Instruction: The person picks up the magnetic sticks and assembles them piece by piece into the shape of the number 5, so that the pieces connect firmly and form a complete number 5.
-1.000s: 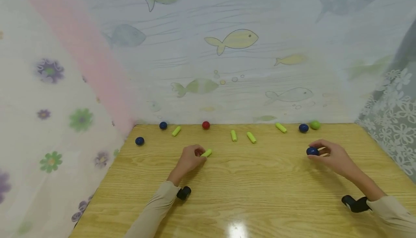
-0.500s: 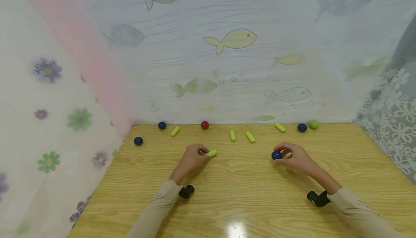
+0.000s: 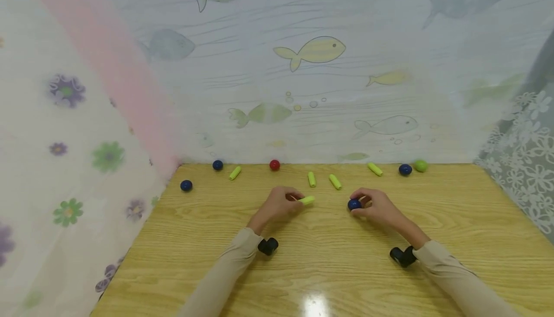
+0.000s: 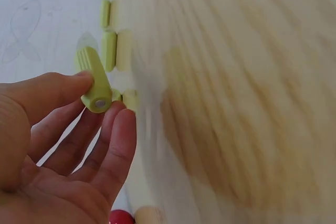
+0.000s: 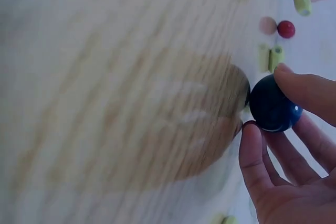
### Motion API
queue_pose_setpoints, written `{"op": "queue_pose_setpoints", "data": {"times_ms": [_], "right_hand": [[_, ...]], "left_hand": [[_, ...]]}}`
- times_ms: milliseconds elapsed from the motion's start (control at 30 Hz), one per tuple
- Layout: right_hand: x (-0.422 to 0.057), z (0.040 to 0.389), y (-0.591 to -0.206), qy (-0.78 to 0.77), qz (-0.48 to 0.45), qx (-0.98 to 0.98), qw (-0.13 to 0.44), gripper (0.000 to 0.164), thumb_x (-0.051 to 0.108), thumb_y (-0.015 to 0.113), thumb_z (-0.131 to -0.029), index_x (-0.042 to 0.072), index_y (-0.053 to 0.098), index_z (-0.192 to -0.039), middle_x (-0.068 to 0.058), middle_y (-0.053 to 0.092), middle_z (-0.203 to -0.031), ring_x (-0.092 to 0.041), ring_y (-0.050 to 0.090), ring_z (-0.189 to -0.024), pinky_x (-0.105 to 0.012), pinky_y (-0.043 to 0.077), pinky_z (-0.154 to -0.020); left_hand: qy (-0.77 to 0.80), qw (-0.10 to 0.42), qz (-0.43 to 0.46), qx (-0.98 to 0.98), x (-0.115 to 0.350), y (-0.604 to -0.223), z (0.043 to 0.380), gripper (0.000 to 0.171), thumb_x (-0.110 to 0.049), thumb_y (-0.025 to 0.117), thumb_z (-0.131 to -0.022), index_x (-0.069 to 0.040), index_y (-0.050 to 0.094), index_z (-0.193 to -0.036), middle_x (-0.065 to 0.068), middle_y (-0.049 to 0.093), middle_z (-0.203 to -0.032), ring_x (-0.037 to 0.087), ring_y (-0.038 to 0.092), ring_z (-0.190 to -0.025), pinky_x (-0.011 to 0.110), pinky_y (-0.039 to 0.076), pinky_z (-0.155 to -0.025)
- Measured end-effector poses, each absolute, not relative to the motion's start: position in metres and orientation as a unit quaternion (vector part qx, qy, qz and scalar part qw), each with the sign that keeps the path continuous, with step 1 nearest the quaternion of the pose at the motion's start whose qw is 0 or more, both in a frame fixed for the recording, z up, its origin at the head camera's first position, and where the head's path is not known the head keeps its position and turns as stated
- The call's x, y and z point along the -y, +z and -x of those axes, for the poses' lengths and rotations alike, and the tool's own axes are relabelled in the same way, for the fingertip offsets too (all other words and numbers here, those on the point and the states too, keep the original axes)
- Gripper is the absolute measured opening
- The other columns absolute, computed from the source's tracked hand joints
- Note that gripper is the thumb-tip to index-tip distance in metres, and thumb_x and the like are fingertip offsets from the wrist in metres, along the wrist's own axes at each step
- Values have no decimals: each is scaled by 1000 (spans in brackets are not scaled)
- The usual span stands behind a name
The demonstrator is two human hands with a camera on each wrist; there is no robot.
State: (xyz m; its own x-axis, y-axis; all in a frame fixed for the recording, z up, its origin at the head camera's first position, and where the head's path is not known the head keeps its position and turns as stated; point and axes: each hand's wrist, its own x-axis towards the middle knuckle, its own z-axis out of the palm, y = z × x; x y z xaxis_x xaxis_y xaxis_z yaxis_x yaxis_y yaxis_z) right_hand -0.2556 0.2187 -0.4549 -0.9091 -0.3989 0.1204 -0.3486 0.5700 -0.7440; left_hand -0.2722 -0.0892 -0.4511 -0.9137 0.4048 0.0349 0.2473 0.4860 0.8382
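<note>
My left hand [image 3: 279, 204] pinches a yellow-green toy rod [image 3: 307, 200] between thumb and fingers over the middle of the table. In the left wrist view, the rod [image 4: 92, 74] has ridged sides and a round silvery spot on its near end. Facing it, my right hand [image 3: 375, 207] grips a glossy dark blue ball [image 3: 354, 204] by thumb and fingertips. The right wrist view has this ball [image 5: 274, 103] close over the tabletop. A gap separates rod and ball. Behind them lie two more yellow-green rods, one nearer the left [image 3: 312, 179] and one nearer the right [image 3: 335, 182].
Along the back of the wooden table [image 3: 329, 254] are a red ball [image 3: 274, 165], a green ball [image 3: 421, 165], other blue balls [image 3: 186, 185] and further rods [image 3: 374, 169]. A fish-patterned cloth [image 3: 259, 81] rises behind. Each wrist wears a black camera [image 3: 268, 246].
My right hand has carried the blue ball leftward to the middle. My left hand has moved right with the rod, which has turned more level. The two hands are now much closer.
</note>
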Motion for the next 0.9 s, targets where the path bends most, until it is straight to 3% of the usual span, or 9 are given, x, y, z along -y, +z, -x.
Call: {"op": "queue_pose_setpoints", "data": {"times_ms": [300, 900], "right_hand": [[-220, 264, -455, -406, 206, -890, 22, 36, 11, 76, -81, -3, 64, -111, -18, 63, -106, -31, 62, -91, -40, 54, -76], [-215, 267, -453, -414, 226, -881, 40, 36, 9, 74, -83, -4, 62, -114, -18, 63, -108, -30, 62, -90, -40, 53, -74]], "left_hand": [[466, 107, -199, -856, 54, -454, 287, 17, -14, 72, -85, -7, 74, -101, 0, 66, -88, 9, 59, -74, 22, 51, -61], [454, 90, -223, -858, 16, -458, 289, 16, -14, 69, -88, -6, 74, -102, -1, 68, -87, 6, 58, -73, 18, 49, -62]]}}
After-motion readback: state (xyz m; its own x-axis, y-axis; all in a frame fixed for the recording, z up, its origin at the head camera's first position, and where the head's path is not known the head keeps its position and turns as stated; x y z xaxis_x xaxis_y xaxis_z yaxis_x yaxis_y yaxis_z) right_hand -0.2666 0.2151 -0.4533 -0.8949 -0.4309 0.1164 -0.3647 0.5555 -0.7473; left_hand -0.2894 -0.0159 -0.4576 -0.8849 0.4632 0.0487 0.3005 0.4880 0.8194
